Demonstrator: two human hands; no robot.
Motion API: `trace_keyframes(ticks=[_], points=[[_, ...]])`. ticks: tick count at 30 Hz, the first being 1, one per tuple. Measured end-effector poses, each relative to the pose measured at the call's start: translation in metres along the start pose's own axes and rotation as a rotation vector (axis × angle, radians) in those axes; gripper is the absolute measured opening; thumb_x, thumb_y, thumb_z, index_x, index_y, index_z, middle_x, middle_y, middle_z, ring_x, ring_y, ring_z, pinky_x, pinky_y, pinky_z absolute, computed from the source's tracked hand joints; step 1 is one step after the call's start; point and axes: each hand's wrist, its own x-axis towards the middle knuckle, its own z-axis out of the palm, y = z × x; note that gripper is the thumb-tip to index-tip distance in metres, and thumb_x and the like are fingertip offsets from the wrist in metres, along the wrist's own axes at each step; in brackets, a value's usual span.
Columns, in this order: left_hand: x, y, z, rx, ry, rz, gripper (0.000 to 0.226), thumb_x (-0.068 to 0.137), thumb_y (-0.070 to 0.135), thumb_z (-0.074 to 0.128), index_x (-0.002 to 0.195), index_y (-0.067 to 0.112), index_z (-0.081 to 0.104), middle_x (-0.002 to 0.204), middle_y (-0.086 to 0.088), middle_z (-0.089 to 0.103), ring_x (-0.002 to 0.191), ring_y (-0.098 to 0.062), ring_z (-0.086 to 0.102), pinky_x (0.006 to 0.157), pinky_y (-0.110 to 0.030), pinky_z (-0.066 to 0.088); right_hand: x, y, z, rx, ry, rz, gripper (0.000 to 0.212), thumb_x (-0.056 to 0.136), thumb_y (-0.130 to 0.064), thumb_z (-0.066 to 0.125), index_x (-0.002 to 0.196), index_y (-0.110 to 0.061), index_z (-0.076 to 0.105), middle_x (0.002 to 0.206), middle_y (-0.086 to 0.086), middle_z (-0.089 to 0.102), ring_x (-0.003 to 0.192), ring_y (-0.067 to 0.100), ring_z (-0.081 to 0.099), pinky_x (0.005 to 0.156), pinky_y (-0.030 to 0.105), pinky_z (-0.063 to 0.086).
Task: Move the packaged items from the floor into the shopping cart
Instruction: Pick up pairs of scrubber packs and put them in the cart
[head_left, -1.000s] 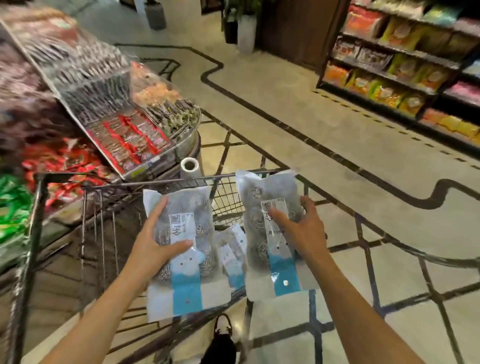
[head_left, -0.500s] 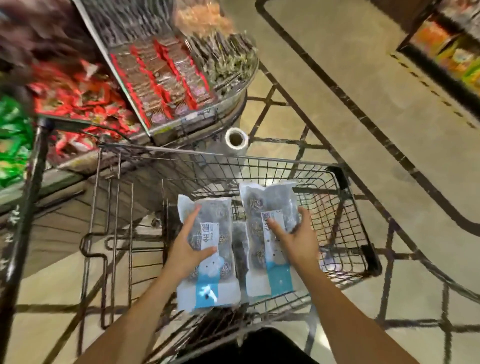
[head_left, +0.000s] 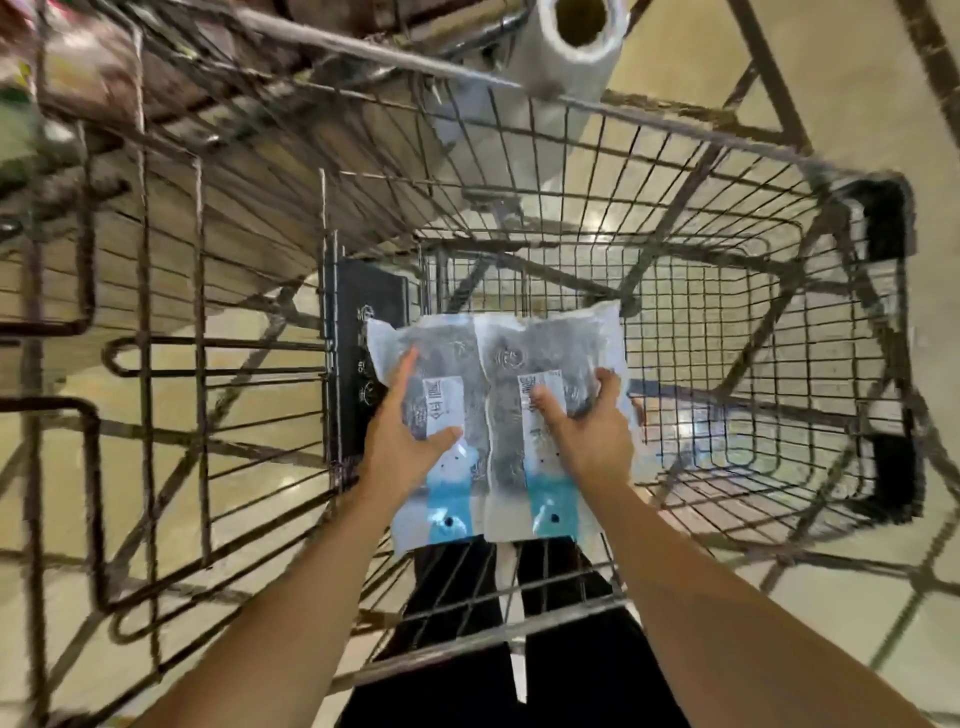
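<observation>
- shopping cart (head_left: 727, 156): wire basket fills the view, seen from above. Both packs are down inside it near the near-left corner, low against the wire bottom; can't tell if they're fully resting on it yet.
- left pack (head_left: 441, 415): held by the left hand (head_left: 410, 441), thumb across the white label, fingers (head_left: 402, 371) stretched up the left edge and wrapped under. Sits just beside the right pack, edges touching or overlapping at the middle.
- right pack (head_left: 550, 415): gripped by the right hand (head_left: 587, 436), thumb on the label, fingers curled over the right edge.
- Doing it well (judgement): lower both flat until the wire floor takes the weight, then uncurl the fingers and slide the hands out sideways. Keep packs side by side, not stacked crooked. Soft bags may sag through wide gaps or snag on wire, so no dropping from height.
- plastic bag roll (head_left: 571, 41): beyond the cart's far rim, out of the way.
- Versus half a second ago: packs have gone deeper into the basket and closed together; they were slightly apart, with another pack showing between. Camera has tipped steeply down, display shelves mostly out of view. Grips look unchanged.
</observation>
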Motion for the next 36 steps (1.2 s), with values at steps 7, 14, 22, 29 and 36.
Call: trace_keyframes(ticks=[7, 14, 22, 29, 36], points=[[0.005, 0.012, 0.008, 0.657, 0.075, -0.083, 0.100, 0.085, 0.043, 0.079, 0.160, 0.049, 0.013, 0.141, -0.010, 0.031, 0.120, -0.035, 0.052, 0.084, -0.047, 0.053, 0.011, 0.005, 0.023, -0.137, 0.115, -0.034, 0.083, 0.091, -0.073, 0.058, 0.148, -0.019, 0.030, 0.117, 0.011, 0.073, 0.103, 0.039, 0.071, 0.076, 0.043, 0.050], [-0.003, 0.025, 0.017, 0.902, 0.089, -0.082, 0.102, 0.091, 0.048, 0.070, 0.163, 0.035, -0.001, 0.154, -0.027, 0.019, 0.132, -0.039, 0.041, 0.101, -0.045, 0.046, 0.002, -0.018, 0.011, -0.278, 0.083, -0.003, 0.086, 0.095, -0.069, 0.052, 0.157, -0.014, 0.025, 0.140, 0.024, 0.047, 0.117, 0.046, 0.061, 0.088, 0.053, 0.052], [-0.034, 0.071, -0.028, 1.219, 0.126, 0.132, 0.072, 0.099, 0.051, 0.045, 0.162, 0.027, 0.020, 0.168, -0.018, 0.016, 0.155, -0.038, 0.014, 0.125, -0.054, 0.014, -0.023, -0.051, -0.054, -0.618, 0.012, -0.232, 0.075, 0.103, -0.062, 0.043, 0.159, -0.016, 0.024, 0.159, 0.017, 0.031, 0.142, 0.040, 0.037, 0.107, 0.054, 0.043], [-0.121, 0.133, -0.092, 1.307, 0.387, 0.122, 0.069, 0.091, 0.053, 0.050, 0.153, 0.023, 0.045, 0.154, -0.017, 0.047, 0.146, -0.037, 0.037, 0.118, -0.057, 0.029, -0.097, -0.115, -0.111, -0.726, -0.079, -0.845, 0.064, 0.106, -0.050, 0.045, 0.162, -0.029, 0.022, 0.165, 0.002, 0.034, 0.150, 0.031, 0.033, 0.115, 0.048, 0.036], [-0.231, 0.176, -0.158, 1.209, 0.778, 0.096, 0.067, 0.085, 0.047, 0.061, 0.146, 0.019, 0.058, 0.146, -0.021, 0.058, 0.140, -0.040, 0.048, 0.118, -0.059, 0.031, -0.183, -0.211, -0.153, -0.731, 0.056, -1.255, 0.066, 0.106, -0.054, 0.043, 0.163, -0.028, 0.025, 0.166, 0.002, 0.034, 0.150, 0.032, 0.033, 0.111, 0.050, 0.040]])
